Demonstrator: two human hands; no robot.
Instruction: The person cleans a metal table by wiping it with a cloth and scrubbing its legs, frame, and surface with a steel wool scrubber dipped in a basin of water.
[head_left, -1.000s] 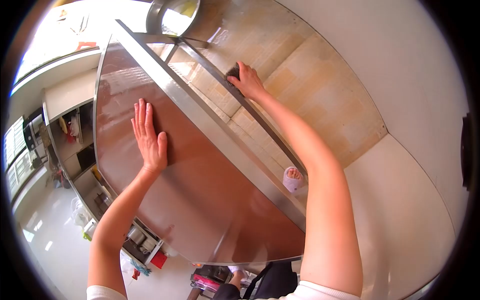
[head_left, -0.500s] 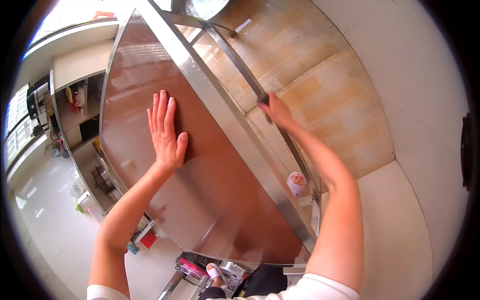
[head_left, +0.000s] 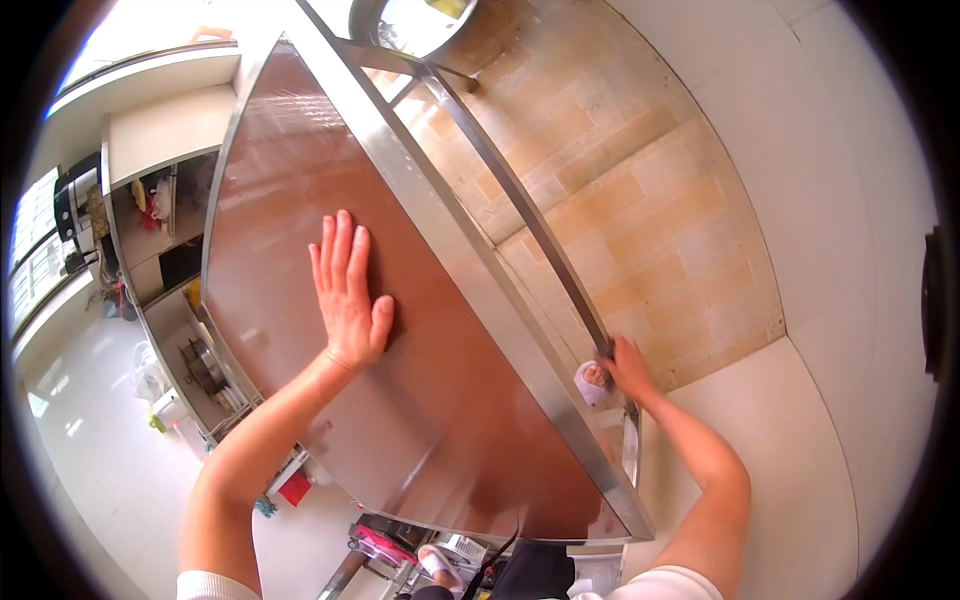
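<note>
My left hand [head_left: 350, 300] lies flat, with its fingers stretched, on the glossy brown panel [head_left: 420, 410] of a tilted metal-framed piece that looks like a table. Along the panel's right side runs a wide silver metal edge [head_left: 455, 230]. Past it, a narrower metal bar [head_left: 530, 215] slants down to the right. My right hand [head_left: 628, 370] is closed around the lower part of this bar. A small dark grey pad [head_left: 604, 350] shows at its fingertips, pressed against the bar; its exact kind is blurred. The underside of the grip is hidden.
A round metal basin [head_left: 412, 25] stands at the top on the beige tiled floor [head_left: 650, 235]. One slippered foot [head_left: 592, 383] is beside the bar, another [head_left: 437, 562] at the bottom. Open shelves [head_left: 150, 215] with kitchen items line the left. A pale wall [head_left: 850, 200] rises at right.
My right hand has slid down along the metal bar, towards the lower right, with the dark pad. My left hand sits slightly lower and further right in view, still flat on the panel.
</note>
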